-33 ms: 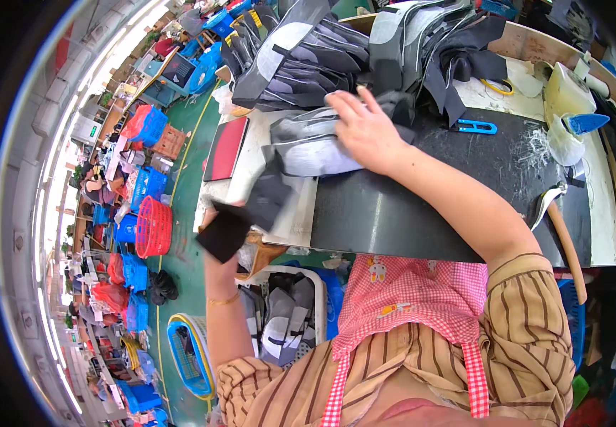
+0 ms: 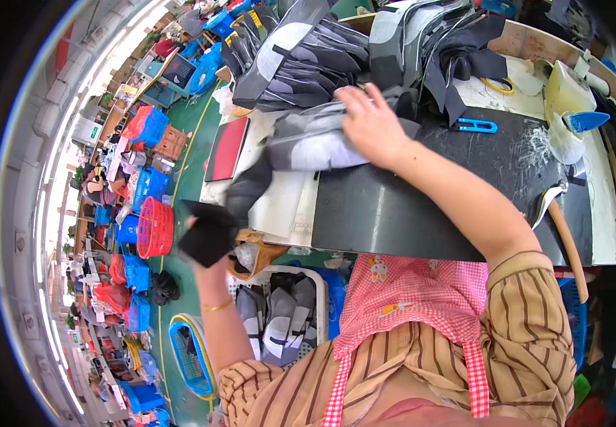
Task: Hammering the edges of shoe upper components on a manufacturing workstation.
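Note:
My left hand (image 2: 210, 276), mostly covered by dark material, grips the black end of a long grey-and-black cut fabric piece (image 2: 208, 233) off the table's left edge. The piece runs, blurred, up toward a small pile of similar pieces (image 2: 315, 148) with pale grey panels. Over the right part of that pile lies my right hand (image 2: 375, 134), fingers stretched out and a little apart. Where its palm meets the fabric is hidden. Behind it stand a fanned stack of dark pieces (image 2: 322, 67) and another stack (image 2: 411, 46) further right.
On the black work surface (image 2: 393, 217) lie a blue cutter (image 2: 477, 126) and a hammer (image 2: 564, 238) at the right. Yellow-handled scissors (image 2: 496, 86) and a glue container (image 2: 567, 96) sit behind. A red notebook (image 2: 228, 148) is left; a white basket (image 2: 320, 306) of pieces stands below.
My left hand has moved left and slightly nearer to me, drawing the fabric piece's end with it. My right hand has shifted slightly right over the pile.

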Demonstrator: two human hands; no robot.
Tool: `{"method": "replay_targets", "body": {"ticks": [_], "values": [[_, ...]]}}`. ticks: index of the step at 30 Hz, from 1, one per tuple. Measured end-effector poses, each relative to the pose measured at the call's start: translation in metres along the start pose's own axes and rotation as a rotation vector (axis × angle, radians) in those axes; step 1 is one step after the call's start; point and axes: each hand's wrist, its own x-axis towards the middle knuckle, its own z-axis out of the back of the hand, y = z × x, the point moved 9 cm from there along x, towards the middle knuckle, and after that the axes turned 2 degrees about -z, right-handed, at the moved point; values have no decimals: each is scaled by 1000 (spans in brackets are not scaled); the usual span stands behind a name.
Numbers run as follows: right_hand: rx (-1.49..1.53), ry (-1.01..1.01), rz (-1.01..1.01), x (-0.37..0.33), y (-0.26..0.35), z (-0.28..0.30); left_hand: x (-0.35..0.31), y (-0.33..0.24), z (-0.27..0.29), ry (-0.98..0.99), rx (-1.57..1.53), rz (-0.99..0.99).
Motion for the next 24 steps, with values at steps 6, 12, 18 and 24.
{"method": "replay_targets", "body": {"ticks": [6,12,18,24], "values": [[43,-136,45,-1,2,23,-25,-80,74,-216,326,-254],[158,-59,91,-40,-19,55,12,-53,-124,526,823,-349],[254,123,-32,-100,-74,87,2,36,-285,936,729,-439],[195,251,-570,-186,-128,184,-12,64,-338,1016,698,-510]]}}
